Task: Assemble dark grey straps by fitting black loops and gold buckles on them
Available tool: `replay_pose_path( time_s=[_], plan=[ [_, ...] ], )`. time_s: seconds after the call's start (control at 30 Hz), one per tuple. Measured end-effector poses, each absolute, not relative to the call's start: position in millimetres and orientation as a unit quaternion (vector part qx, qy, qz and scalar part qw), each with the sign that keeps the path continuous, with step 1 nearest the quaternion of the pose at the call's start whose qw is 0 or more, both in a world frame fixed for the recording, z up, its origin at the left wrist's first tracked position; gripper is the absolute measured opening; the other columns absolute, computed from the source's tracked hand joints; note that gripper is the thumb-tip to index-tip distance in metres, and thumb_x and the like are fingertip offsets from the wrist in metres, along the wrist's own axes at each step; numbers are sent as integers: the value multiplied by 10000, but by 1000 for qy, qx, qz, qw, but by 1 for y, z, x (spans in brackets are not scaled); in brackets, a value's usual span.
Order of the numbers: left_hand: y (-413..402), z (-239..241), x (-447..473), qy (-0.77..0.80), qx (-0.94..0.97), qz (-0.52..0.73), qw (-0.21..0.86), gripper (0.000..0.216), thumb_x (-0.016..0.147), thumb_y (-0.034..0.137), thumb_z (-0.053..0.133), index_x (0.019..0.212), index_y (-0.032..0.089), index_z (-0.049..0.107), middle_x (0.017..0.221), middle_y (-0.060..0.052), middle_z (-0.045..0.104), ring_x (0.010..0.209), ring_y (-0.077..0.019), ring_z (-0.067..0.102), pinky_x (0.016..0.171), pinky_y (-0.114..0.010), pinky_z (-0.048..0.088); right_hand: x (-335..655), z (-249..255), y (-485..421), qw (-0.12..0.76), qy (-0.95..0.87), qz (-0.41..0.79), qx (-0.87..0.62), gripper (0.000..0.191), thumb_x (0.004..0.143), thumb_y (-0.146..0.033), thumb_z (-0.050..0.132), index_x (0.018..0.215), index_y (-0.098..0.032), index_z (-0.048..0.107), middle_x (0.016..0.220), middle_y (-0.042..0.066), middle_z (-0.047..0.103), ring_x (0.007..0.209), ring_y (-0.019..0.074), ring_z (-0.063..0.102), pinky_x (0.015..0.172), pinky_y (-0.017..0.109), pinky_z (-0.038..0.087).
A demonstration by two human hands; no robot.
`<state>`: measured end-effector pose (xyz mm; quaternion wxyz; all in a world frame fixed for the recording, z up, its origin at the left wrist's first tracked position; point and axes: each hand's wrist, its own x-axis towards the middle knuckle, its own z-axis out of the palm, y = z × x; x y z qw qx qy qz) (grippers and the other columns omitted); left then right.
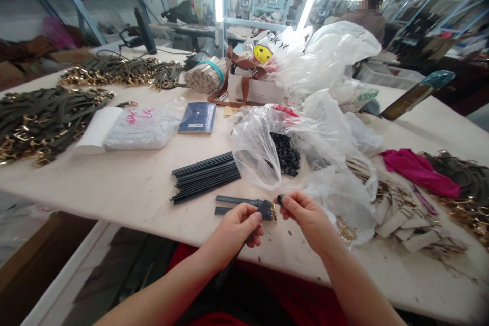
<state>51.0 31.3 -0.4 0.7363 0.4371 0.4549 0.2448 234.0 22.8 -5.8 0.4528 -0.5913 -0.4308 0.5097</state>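
Near the table's front edge, my left hand (244, 224) pinches a dark strap (265, 209) by its end, and the rest of the strap drops below the hand. Just to the right, my right hand (303, 216) holds a small black loop (280, 199) between thumb and fingertips. The loop and the strap end are a little apart. Behind the left hand, dark straps with gold buckles (239, 200) lie on the table. A bundle of dark strips (206, 177) lies farther back. Beside it, an open clear bag (255, 153) holds many black loops (286, 155).
Finished-looking straps with gold hardware (42, 117) heap up at the left. A blue booklet (197, 117) and a wrapped white packet (141, 127) lie mid-table. Pale straps (405, 219) and a magenta cloth (420, 170) are at the right. A person (367, 15) is in the background.
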Motion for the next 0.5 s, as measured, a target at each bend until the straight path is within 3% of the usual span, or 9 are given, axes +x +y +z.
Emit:
replay_pose_path(
  time_s=[0.1, 0.23, 0.5],
  plan=[
    [29, -1, 51, 447, 497, 267, 694, 213, 790, 365, 502, 807, 153, 494, 613, 37, 543, 473, -63, 498, 489, -181, 407, 212, -3, 5, 509, -338, 588, -530, 265, 673, -413, 685, 687, -177, 567, 588, -21, 560, 532, 105, 477, 556, 252, 387],
    [22, 3, 48, 462, 580, 252, 622, 172, 786, 330, 484, 732, 166, 490, 586, 48, 527, 473, -71, 500, 489, -183, 408, 199, -6, -5, 540, -299, 594, -516, 290, 627, -373, 730, 818, -185, 620, 671, -20, 584, 550, 100, 485, 587, 263, 397],
    [15, 16, 36, 447, 656, 101, 599, 188, 760, 335, 454, 691, 172, 520, 508, 53, 516, 405, -83, 466, 382, -165, 329, 203, -10, -23, 465, -374, 599, -534, 270, 622, -410, 719, 733, -180, 632, 518, -41, 543, 529, 111, 465, 585, 269, 373]
  ],
)
